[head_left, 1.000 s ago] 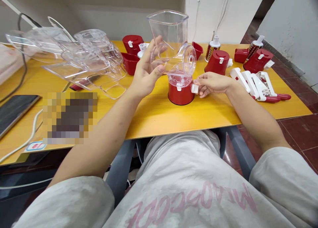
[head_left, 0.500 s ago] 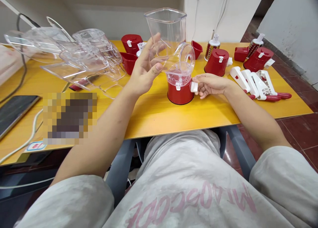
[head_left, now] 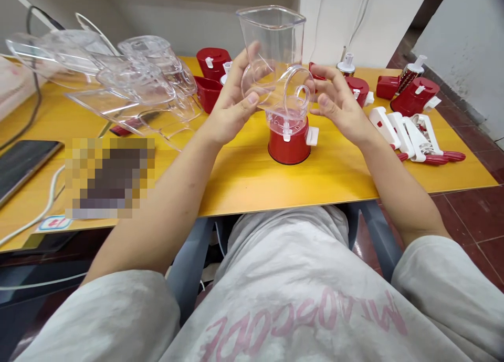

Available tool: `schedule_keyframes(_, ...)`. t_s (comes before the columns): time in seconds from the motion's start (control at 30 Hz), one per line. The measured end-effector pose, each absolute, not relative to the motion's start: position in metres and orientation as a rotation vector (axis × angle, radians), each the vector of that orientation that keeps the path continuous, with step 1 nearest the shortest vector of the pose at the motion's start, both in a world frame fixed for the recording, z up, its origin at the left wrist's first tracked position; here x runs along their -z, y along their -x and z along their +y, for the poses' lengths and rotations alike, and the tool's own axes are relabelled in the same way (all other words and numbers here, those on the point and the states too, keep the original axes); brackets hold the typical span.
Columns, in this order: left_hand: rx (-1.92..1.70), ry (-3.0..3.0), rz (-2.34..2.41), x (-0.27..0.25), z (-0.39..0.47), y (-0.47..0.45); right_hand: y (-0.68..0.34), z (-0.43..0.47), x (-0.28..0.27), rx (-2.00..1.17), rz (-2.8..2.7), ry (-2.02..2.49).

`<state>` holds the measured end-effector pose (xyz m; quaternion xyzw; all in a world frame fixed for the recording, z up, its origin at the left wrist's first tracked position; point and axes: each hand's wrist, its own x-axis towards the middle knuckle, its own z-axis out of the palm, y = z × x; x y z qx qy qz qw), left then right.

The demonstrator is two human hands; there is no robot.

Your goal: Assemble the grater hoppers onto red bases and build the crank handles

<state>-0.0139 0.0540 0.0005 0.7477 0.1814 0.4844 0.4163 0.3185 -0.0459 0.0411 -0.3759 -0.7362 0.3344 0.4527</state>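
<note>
A clear plastic grater housing point(head_left: 271, 41) with a square hopper and round side opening sits upright on a red base point(head_left: 289, 146). The base stands on the table, its white lever point(head_left: 312, 136) sticking out to the right. Around the housing's left side curve the fingers of my left hand point(head_left: 234, 102), thumb in front and fingertips seen behind the clear wall. My right hand point(head_left: 340, 104) is raised at the right of the round opening, fingers apart and bent, their tips close to its edge; whether they touch it I cannot tell.
Clear housings point(head_left: 137, 83) are piled at the left. More red bases point(head_left: 413, 96) and grater drums point(head_left: 411, 73) stand along the back and right. White handles with red grips point(head_left: 413, 138) lie on the right. A phone point(head_left: 27, 167) and white cable point(head_left: 53, 188) are at the left on the yellow table point(head_left: 244, 194).
My right hand has left the white lever and risen to the right side of the clear housing, its fingers spreading. My left hand stays around the housing's left side.
</note>
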Motion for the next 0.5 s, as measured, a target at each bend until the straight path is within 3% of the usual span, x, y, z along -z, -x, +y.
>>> schedule_keyframes(0.17, -1.256, -1.848, 0.282, 0.004, 0.056, 0.010, -0.291, -0.030, -0.030, -0.781, -1.930, 0.866)
schedule_keyframes(0.33, -1.134, -1.819, 0.444, 0.009, 0.051, 0.004, -0.281, -0.025, -0.026, -0.907, -1.840, 0.834)
schedule_keyframes(0.5, -1.180, -1.706, 0.524, 0.010, 0.033, -0.004, -0.272, -0.048, -0.041, -0.796, -1.827, 1.056)
